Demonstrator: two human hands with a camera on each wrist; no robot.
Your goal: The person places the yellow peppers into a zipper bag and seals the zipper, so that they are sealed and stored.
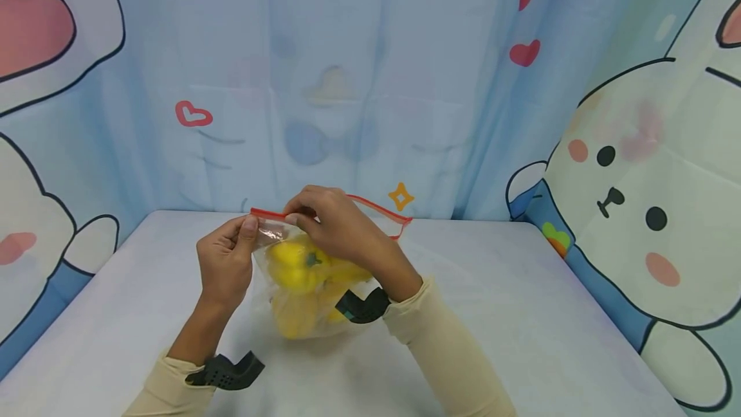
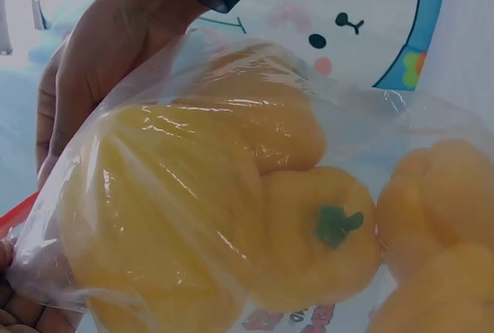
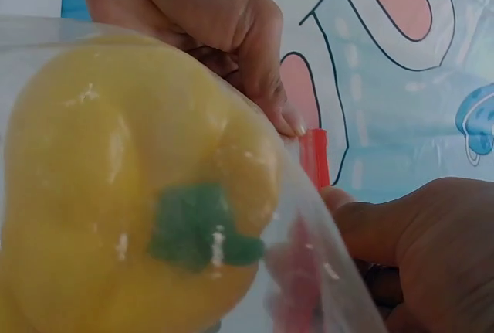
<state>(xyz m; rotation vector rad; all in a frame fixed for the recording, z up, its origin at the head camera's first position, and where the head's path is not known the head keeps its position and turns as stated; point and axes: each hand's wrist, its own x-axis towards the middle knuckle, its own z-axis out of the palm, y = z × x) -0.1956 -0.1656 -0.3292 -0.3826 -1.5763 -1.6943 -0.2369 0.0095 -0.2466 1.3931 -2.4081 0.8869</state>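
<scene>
A clear zip bag (image 1: 263, 269) with a red zip strip (image 1: 267, 213) stands on the table, several yellow bell peppers with green stems inside it. One bell pepper (image 1: 292, 266) faces up near the bag's mouth; another bell pepper (image 2: 320, 248) shows through the plastic in the left wrist view. At the bag's left top corner, my left hand (image 1: 226, 262) pinches the end of the strip between thumb and fingers. My right hand (image 1: 338, 227) pinches the strip a little further right. Beyond it the mouth's two red edges (image 1: 379, 208) stand apart. The right hand hides part of the peppers.
A white-covered table (image 1: 492, 314) extends around the bag. Behind and beside it hangs a blue curtain (image 1: 428, 82) printed with cartoon rabbits and hearts. Black camera mounts sit on both wrists, the right wrist's mount (image 1: 363, 306) in front of the bag.
</scene>
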